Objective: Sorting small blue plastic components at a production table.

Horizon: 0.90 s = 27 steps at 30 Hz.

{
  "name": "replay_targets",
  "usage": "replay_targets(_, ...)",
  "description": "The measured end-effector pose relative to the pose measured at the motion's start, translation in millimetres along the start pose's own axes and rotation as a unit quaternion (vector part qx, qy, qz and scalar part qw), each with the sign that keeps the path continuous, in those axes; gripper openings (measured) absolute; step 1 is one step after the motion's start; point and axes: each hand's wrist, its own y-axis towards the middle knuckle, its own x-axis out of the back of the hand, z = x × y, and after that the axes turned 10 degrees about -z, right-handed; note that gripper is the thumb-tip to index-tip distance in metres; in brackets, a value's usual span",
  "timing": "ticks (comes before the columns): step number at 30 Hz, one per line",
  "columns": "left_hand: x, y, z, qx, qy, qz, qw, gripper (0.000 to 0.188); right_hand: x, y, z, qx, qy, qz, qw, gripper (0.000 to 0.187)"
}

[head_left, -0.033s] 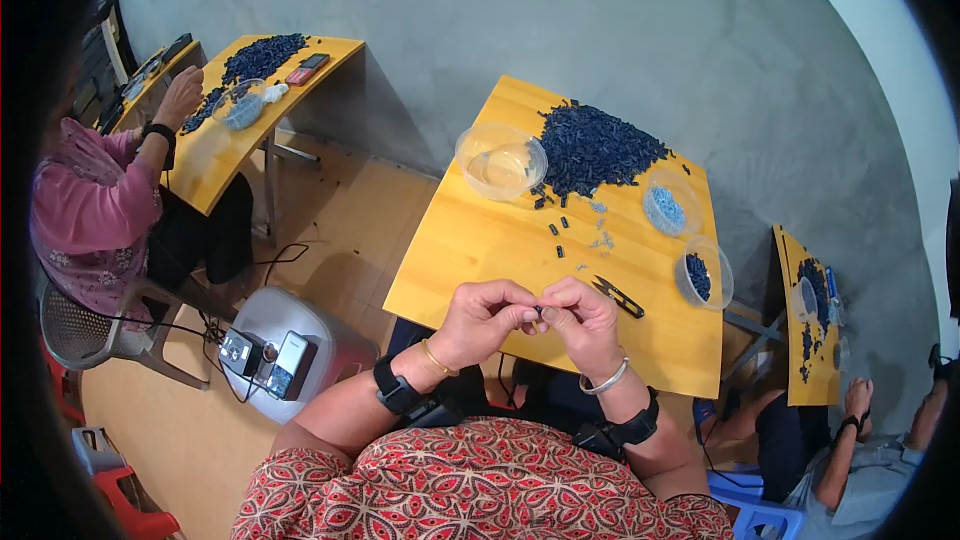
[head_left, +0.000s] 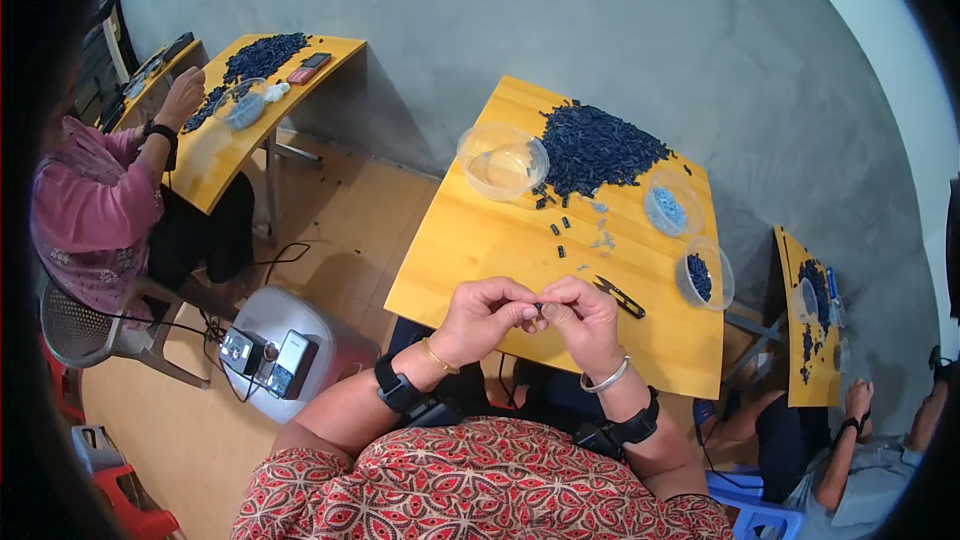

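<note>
Nothing is shifting since before: both hands are staying together over the table's [head_left: 480, 240] near edge, left hand [head_left: 485, 315] and right hand [head_left: 585, 318] pinching a small dark piece [head_left: 538, 308] between them, fingertips touching, clippers [head_left: 620, 295] lying just right.

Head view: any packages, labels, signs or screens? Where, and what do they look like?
No signs or readable labels.
Two small devices: on a grey box on the floor, left of the person; flat, dark faces, cabled; possibly screens.
Red flat item and dark flat item: on the far left table, beside the dark pile; rectangular, possibly phones.
Clear round tubs: on the near table; plain, no label visible.
</note>
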Motion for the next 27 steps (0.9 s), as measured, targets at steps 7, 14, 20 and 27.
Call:
replay_targets(7, 3.1, 2.0, 5.1, 0.082, -0.015, -0.045, 0.996, 0.012, 10.5, -1.0, 14.6, 0.064, -0.182, -0.043, 0.98, 0.019)
replay_targets(14, 2.7, 4.0, 6.4, 0.08, 0.003, -0.02, 0.997, 0.017, 9.6, 3.0, 13.3, 0.225, -0.332, 0.0, 0.916, 0.016)
replay_targets(20, 5.5, 6.4, 9.6, 0.1, -0.075, -0.014, 0.992, 0.022, 6.9, 3.1, 8.3, 0.207, -0.314, -0.016, 0.926, 0.015)
replay_targets(27, 6.7, 8.4, 19.6, 0.17, -0.094, -0.052, 0.98, 0.016, 11.1, 2.5, -20.7, 0.198, -0.297, -0.014, 0.934, 0.013)
